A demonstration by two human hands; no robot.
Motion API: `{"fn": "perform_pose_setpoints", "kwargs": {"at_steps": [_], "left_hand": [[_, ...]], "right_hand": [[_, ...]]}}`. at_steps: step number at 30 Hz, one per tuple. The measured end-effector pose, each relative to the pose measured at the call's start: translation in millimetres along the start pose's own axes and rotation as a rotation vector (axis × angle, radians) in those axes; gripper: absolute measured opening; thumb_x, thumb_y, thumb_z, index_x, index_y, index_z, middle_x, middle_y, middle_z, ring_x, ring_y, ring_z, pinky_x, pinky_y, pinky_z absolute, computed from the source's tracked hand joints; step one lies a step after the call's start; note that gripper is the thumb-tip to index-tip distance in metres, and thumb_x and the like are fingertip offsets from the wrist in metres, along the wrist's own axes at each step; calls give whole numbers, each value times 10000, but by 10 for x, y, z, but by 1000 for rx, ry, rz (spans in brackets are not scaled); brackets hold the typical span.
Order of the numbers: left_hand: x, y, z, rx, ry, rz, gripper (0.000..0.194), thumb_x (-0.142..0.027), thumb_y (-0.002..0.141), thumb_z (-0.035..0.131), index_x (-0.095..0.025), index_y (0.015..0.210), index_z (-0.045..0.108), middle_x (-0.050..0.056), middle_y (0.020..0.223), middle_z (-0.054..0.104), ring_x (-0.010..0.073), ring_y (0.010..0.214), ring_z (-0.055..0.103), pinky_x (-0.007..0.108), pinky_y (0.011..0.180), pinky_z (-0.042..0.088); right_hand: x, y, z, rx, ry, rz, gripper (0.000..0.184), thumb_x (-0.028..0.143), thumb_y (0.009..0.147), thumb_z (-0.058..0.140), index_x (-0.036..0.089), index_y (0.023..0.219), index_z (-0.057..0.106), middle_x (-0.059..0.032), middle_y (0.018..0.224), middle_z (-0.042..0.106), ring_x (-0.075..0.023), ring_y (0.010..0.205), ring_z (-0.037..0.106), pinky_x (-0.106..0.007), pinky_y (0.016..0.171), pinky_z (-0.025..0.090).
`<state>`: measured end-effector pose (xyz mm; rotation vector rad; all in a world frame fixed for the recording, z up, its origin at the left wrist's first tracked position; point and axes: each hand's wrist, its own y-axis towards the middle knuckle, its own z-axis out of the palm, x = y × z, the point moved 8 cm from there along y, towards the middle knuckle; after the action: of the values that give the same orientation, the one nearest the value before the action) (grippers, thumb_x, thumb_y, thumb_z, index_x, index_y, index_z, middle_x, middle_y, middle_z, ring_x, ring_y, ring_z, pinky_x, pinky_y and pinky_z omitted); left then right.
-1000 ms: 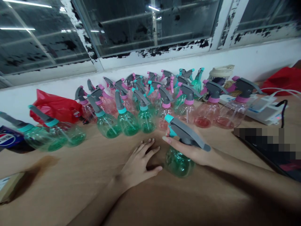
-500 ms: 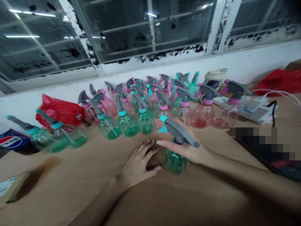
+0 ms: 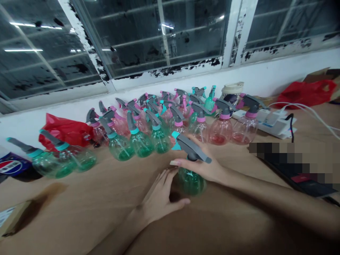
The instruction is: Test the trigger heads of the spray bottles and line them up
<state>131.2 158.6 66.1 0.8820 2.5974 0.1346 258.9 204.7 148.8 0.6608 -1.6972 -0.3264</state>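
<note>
A green spray bottle (image 3: 191,180) with a grey trigger and a teal nozzle stands near the middle of the wooden table (image 3: 79,212). My right hand (image 3: 209,164) is wrapped around its neck, just under the spray head, thumb toward the left. At the bottle's left side, my left hand (image 3: 162,194) curves with thumb and fingers apart; whether its fingertips touch the bottle I cannot tell. Behind my hands stand several more green spray bottles (image 3: 142,143) with teal collars. Several pink spray bottles (image 3: 220,131) with pink collars fill the rows beside and behind them.
Red plastic bags (image 3: 63,131) lie at the left and far right. A Pepsi bottle (image 3: 16,166) and a small cardboard box (image 3: 16,217) are at the left edge. To the right are a white power strip (image 3: 276,124) with cables and a dark, partly pixelated device (image 3: 305,187).
My left hand has moved right, closer to the held green spray bottle, and its thumb has spread along the bottle's near side. The whole view has shifted slightly; my right hand keeps its hold.
</note>
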Motion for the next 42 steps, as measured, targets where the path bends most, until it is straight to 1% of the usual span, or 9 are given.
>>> {"fn": "perform_pose_setpoints", "kwargs": {"at_steps": [7, 12, 18, 22, 25, 27, 31, 35, 42], "left_hand": [[-29, -73, -71, -149, -170, -100, 712, -397, 833, 589, -218, 1397, 194, 149, 1379, 414, 307, 1278, 407, 519, 1029, 359], [-120, -255, -345, -374, -207, -144, 603, -354, 843, 581, -242, 1343, 263, 122, 1299, 471, 298, 1223, 459, 507, 987, 407], [-99, -694, -786, -543, -22, -201, 472, -281, 783, 587, -240, 1225, 427, 80, 1123, 569, 291, 1039, 578, 458, 836, 513], [7, -1049, -1037, -561, 87, -212, 354, -353, 806, 623, -259, 1122, 495, 61, 1111, 565, 292, 1054, 559, 476, 859, 500], [218, -1302, -1173, -520, 98, -295, 309, -394, 839, 616, -270, 1102, 511, 41, 1136, 542, 273, 1069, 544, 454, 884, 485], [417, -1462, -1277, -546, 129, -359, 362, -424, 839, 625, -270, 1139, 495, 41, 1148, 534, 262, 1057, 551, 431, 885, 480], [865, -1636, -1480, -669, 221, -401, 404, -497, 826, 622, -255, 1122, 494, 51, 1084, 562, 269, 1021, 570, 426, 867, 474], [1312, -1516, -1625, -648, 305, -478, 466, -492, 797, 648, -184, 1107, 485, 93, 1043, 597, 307, 1012, 590, 465, 855, 468], [1762, -1061, -1814, -501, 369, -614, 511, -444, 761, 686, -141, 1130, 503, 144, 1110, 606, 328, 1027, 605, 433, 844, 468]], "right_hand": [[76, -7, 141, -37, 67, 10, 466, 485, 645, 750, 234, 979, 542, 37, 770, 561, -137, 666, 521, -294, 609, 428], [239, -31, 533, 0, 158, -12, 446, 457, 662, 748, 217, 972, 535, 69, 655, 468, -113, 571, 449, -278, 554, 407], [460, -42, 1150, 105, 250, 12, 431, 395, 655, 743, 240, 976, 500, 22, 788, 582, -157, 690, 565, -312, 644, 478], [660, -5, 1492, 297, 128, -106, 522, 388, 652, 749, 235, 1084, 500, -64, 1054, 610, -228, 983, 584, -388, 834, 480], [742, 30, 1690, 543, -39, -251, 678, 444, 650, 751, 227, 1234, 483, -99, 1283, 524, -263, 1187, 491, -426, 969, 410], [648, 120, 1754, 660, -148, -213, 781, 533, 620, 747, 223, 1285, 480, -111, 1321, 517, -299, 1184, 503, -444, 931, 439], [382, 531, 1637, 482, -344, -11, 620, 560, 688, 682, 166, 1163, 618, -128, 1006, 694, -260, 813, 662, -421, 745, 499], [196, 808, 1638, 315, -399, 103, 511, 506, 790, 585, 134, 1138, 623, -140, 1050, 690, -150, 499, 620, -369, 588, 492], [-57, 994, 1906, 248, -478, 161, 624, 488, 791, 593, 74, 1252, 524, -54, 611, 672, -173, 463, 596, -325, 556, 455]]}}
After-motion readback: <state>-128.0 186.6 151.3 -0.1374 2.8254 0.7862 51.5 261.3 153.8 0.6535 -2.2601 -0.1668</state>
